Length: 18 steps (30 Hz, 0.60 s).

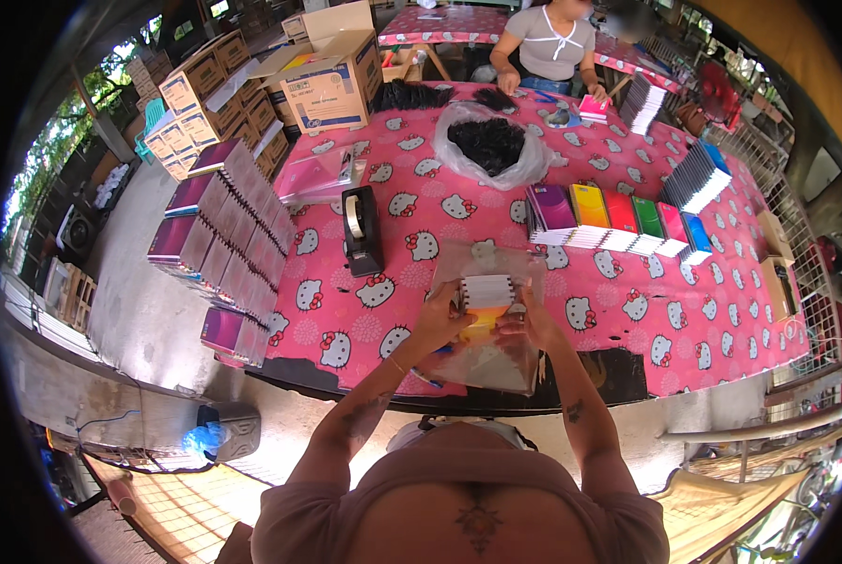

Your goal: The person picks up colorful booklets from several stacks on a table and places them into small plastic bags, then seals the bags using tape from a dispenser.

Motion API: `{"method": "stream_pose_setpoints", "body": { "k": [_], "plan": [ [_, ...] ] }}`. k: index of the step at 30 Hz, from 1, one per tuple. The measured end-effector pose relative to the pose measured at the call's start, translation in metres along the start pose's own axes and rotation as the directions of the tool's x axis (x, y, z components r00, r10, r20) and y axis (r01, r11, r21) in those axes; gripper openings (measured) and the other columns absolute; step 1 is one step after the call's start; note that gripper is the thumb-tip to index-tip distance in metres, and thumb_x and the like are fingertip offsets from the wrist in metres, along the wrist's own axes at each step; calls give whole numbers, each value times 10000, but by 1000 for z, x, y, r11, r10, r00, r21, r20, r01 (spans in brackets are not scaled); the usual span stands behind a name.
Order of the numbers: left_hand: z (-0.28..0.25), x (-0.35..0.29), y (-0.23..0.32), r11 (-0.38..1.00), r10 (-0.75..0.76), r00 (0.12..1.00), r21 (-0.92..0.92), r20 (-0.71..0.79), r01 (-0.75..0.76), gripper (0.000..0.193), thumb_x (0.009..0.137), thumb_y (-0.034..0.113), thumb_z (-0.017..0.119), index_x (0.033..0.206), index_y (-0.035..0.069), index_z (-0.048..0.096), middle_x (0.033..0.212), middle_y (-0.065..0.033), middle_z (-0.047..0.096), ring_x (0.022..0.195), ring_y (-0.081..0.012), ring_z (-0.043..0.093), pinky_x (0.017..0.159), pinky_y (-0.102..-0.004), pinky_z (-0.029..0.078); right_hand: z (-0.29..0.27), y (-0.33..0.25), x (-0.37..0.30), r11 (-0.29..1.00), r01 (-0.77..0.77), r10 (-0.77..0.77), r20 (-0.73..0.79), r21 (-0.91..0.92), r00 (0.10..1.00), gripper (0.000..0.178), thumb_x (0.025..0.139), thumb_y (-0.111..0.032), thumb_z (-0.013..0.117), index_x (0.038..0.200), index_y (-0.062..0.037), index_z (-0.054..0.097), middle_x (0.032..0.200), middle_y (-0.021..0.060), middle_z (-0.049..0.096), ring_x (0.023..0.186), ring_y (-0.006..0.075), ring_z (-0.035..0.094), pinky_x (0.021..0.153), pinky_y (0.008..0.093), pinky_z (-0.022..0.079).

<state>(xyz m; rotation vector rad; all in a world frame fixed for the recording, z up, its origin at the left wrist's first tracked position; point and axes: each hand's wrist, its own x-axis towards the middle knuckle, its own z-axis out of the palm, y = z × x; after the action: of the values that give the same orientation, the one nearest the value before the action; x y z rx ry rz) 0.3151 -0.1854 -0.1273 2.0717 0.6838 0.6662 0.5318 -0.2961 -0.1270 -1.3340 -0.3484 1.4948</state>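
Left hand (440,324), right hand (534,324): fingers half-curled round 1 notebook bundle (487,299)
Stack row (619,216): 6, 2 o'clock
Tape dispenser (361,242): 1, 10 o'clock

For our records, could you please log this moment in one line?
left hand: holding spiral notebooks; right hand: likewise; beneath: clear plastic; nearby: tape dispenser

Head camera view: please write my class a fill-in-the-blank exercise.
The white-and-yellow bundle is between the left hand and the ____ hand.
The green stack stands between the red stack and the ____ one.
The material in the plastic bag is coloured ____.

Missing words: right; pink; black.
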Motion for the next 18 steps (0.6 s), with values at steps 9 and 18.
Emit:
{"method": "stream_pose_setpoints", "body": {
  "k": [9,18],
  "plan": [
    [34,-75,31,913,163,986,374,24,-160,555,819,88,685,1349,90,520,1354,-177,485,1101,-391,603,893,-460,535,-51,-2,6,830,444,-427,129,-336,895,494,973,-443,593,1364,-144,561,1363,76,572,1280,274,537,1044,443,444],
    [36,-65,33,820,383,914,405,136,-404,304,831,93,688,1128,54,633,1077,-130,588,996,-329,603,862,-450,511,7,19,-14,-178,677,-600,624,-714,500,227,836,-107,712,1062,-101,699,1138,26,673,1065,247,633,899,385,510]
  ]
}}
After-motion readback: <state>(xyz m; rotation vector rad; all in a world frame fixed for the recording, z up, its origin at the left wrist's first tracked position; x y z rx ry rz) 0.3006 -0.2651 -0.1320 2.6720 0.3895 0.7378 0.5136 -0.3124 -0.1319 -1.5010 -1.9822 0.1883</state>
